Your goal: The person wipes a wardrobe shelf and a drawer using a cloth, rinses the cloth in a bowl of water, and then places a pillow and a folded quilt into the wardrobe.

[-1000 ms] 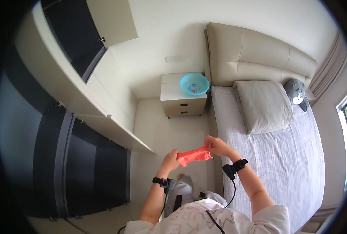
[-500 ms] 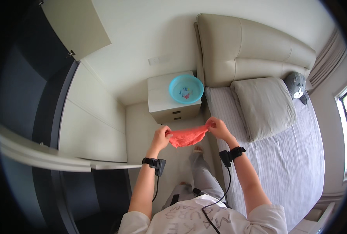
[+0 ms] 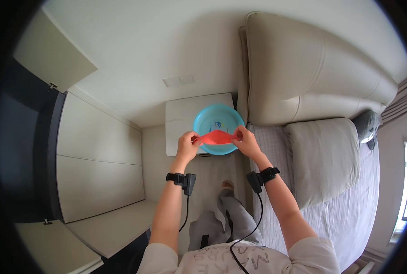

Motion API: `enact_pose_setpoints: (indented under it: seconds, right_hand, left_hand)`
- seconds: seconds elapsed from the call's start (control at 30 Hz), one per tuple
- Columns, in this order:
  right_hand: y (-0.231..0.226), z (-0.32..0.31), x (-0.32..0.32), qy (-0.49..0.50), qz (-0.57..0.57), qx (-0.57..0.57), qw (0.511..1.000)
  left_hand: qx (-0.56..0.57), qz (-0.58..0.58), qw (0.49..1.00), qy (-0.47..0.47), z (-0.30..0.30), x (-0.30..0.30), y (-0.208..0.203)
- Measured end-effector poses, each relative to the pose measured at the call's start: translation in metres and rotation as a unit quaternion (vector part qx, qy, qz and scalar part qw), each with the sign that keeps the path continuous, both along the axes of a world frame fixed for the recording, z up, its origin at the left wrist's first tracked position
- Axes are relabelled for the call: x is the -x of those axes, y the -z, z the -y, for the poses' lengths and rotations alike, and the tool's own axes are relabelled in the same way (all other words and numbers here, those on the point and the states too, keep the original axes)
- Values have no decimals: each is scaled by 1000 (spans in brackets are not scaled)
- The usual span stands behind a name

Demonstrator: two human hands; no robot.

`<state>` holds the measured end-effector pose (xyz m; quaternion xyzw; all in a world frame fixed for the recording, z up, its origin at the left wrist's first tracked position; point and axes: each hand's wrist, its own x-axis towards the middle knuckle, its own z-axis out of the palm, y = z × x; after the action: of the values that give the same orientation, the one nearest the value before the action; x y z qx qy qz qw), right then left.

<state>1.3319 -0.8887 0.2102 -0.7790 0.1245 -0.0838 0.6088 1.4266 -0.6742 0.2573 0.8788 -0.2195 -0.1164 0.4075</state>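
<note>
A red cloth [image 3: 216, 137] is stretched between my two hands, in front of and partly over the near side of a light-blue basin [image 3: 219, 109]. My left hand [image 3: 188, 145] pinches its left end, and my right hand [image 3: 247, 142] pinches the right end. The basin has a coloured print on its bottom, partly hidden behind the cloth. It stands on a white nightstand [image 3: 176, 118]. Whether the cloth touches the basin I cannot tell.
On the right is a bed [image 3: 331, 219] with striped sheets, a grey pillow [image 3: 322, 160], a padded headboard [image 3: 299, 68] and a dark plush toy [image 3: 367, 127]. To the left stands a wardrobe [image 3: 100, 160] with open doors. Cables hang from both wrist straps.
My hands have carried the red cloth forward, from in front of the nightstand to the basin's near side. The cloth now looks more tightly folded, and the view has moved closer to the nightstand.
</note>
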Motion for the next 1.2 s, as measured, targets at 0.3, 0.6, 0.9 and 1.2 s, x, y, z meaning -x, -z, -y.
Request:
enact_pose_setpoints:
  seconds: [0.3, 0.6, 0.9, 1.2]
  right_hand:
    - [204, 4, -89, -52, -158, 116, 979]
    - [335, -35, -92, -57, -265, 217, 938]
    - [176, -19, -120, -102, -146, 106, 978]
    - [114, 9, -127, -22, -67, -23, 997]
  left_hand:
    - [-91, -54, 994, -14, 29, -44, 150]
    - [-30, -192, 981, 4, 27, -6, 212]
    - [-36, -214, 976, -36, -8, -19, 215]
    - [-11, -225, 974, -31, 9, -19, 209]
